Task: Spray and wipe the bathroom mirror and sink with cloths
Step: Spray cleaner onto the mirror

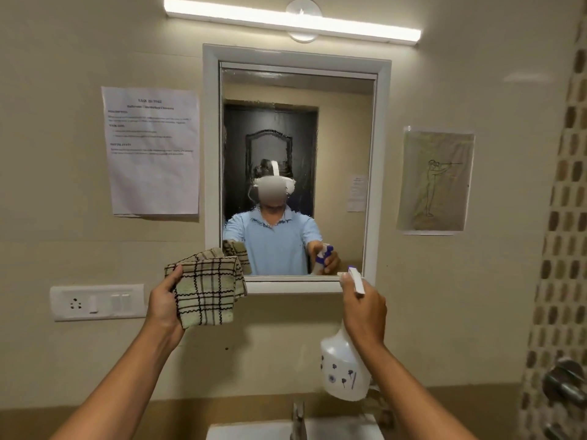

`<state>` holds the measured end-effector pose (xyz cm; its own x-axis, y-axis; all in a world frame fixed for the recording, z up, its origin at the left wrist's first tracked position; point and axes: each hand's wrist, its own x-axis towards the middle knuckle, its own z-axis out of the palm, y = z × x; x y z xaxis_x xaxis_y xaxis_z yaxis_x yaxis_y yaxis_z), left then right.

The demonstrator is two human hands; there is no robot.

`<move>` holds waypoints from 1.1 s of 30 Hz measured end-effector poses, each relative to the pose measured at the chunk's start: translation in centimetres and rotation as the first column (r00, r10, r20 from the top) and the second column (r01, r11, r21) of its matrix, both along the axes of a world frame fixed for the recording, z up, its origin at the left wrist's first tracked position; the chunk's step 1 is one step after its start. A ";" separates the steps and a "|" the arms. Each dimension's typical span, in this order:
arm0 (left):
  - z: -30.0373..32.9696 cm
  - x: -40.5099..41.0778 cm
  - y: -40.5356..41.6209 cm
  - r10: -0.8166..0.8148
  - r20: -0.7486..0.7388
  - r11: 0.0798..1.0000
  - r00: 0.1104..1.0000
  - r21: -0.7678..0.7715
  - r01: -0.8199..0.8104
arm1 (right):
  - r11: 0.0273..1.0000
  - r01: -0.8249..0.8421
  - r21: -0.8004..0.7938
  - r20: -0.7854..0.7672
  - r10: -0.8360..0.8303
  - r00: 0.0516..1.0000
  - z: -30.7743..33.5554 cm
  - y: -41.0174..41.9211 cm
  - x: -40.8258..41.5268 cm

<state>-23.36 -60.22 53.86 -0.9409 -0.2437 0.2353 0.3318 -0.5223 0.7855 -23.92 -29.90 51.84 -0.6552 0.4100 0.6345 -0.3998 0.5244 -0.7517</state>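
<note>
A checked cloth is gripped by the left hand at the lower left corner of the mirror. A white spray bottle is clasped by the right hand below the mirror's lower right corner, its nozzle raised toward the glass. The sink and its tap are seen directly beneath the mirror.

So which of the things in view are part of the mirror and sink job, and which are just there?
Part of the job:
checked cloth, held in the left hand
spray bottle, held in the right hand
mirror
sink and tap

Just there:
printed sheet
drawing
switch plate
tube light
</note>
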 end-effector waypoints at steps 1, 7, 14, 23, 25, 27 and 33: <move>-0.2 0.1 -0.1 -0.002 0.007 1.000 1.000 -0.002 0.002 | 1.000 -0.024 0.007 0.003 0.024 1.000 -0.3 -0.8 0.2; -0.9 0.5 -1.5 0.025 0.035 1.000 0.999 0.005 -0.025 | 0.991 -0.125 0.057 0.024 0.124 0.992 -1.6 -6.8 0.0; -1.9 1.2 -3.8 0.024 0.055 0.999 0.998 0.026 -0.026 | 0.967 -0.211 0.142 0.039 0.207 0.978 -2.7 -12.8 0.4; -4.4 0.7 -4.3 -0.036 0.099 0.999 0.994 0.038 0.032 | 0.972 -0.205 0.116 -0.067 0.214 0.975 -4.0 -13.4 1.5; -5.1 0.3 -3.5 -0.067 0.118 0.996 0.991 0.067 0.060 | 0.977 -0.173 0.122 -0.079 0.183 0.980 -4.3 -12.3 1.9; -5.9 0.1 -2.2 -0.115 0.131 0.991 0.985 0.081 0.104 | 0.983 -0.140 0.116 -0.090 0.150 0.985 -4.9 -11.0 2.7; -8.7 0.1 4.1 -0.264 0.177 0.963 0.948 0.105 0.248 | 0.993 0.013 0.120 -0.018 -0.011 1.000 -7.2 -4.8 5.2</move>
<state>-23.24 -56.12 45.14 -0.9993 0.0004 0.0385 0.0295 -0.6346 0.7723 -18.70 -34.71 44.63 -0.6396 0.3374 0.6907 -0.4053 0.6154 -0.6760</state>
